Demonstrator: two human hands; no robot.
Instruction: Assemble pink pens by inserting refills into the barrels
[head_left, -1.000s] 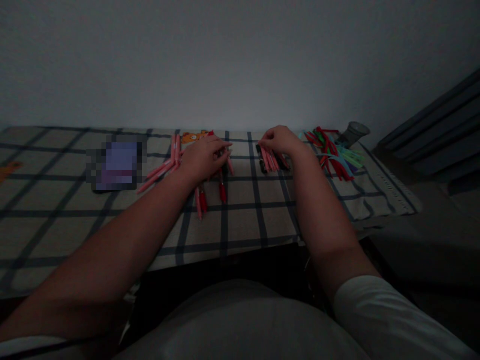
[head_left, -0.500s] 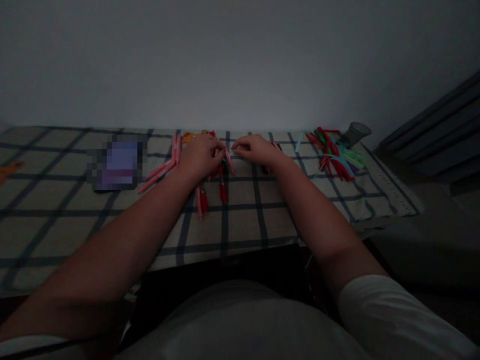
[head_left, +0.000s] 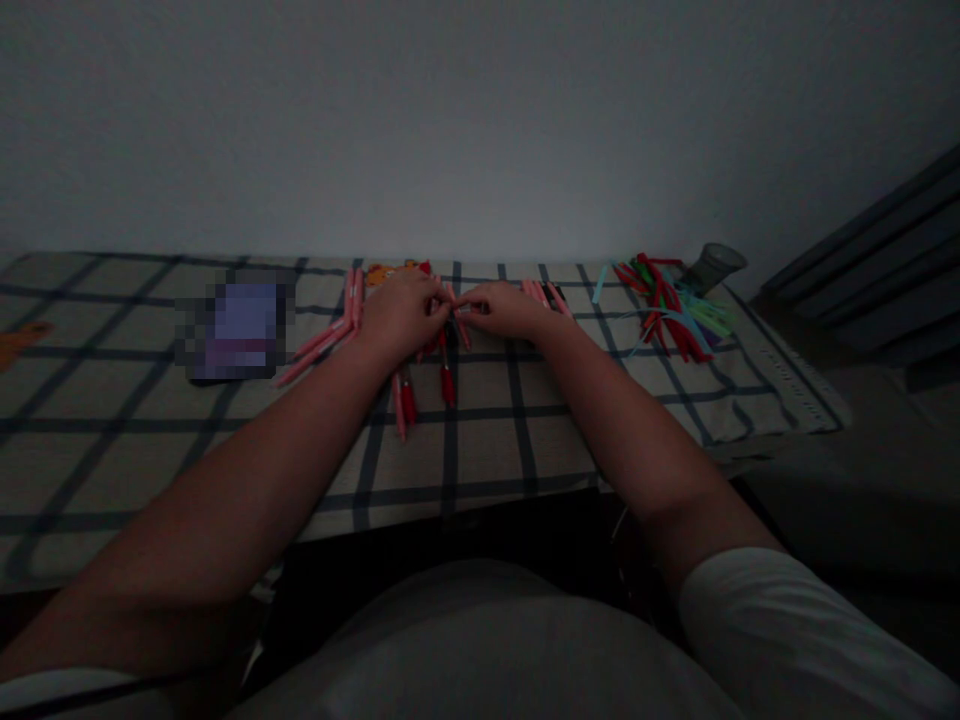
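Note:
The room is dim. My left hand (head_left: 401, 312) and my right hand (head_left: 504, 306) meet fingertip to fingertip over a loose cluster of pink and red pens (head_left: 444, 372) on a checked tablecloth (head_left: 487, 440). Both hands look pinched on one pink pen (head_left: 459, 318) between them. More pink pens (head_left: 322, 338) lie fanned out to the left of my left hand. A small row of pink pens (head_left: 546, 294) lies just behind my right wrist.
A heap of red, green and blue strips (head_left: 667, 305) lies at the far right of the table, beside a small glass (head_left: 716, 265). A blurred purple flat object (head_left: 238, 328) rests at the left. A plain wall stands close behind the table.
My right hand has left the small row of pens on the right and moved left to meet my left hand. My left hand has stayed over the middle cluster.

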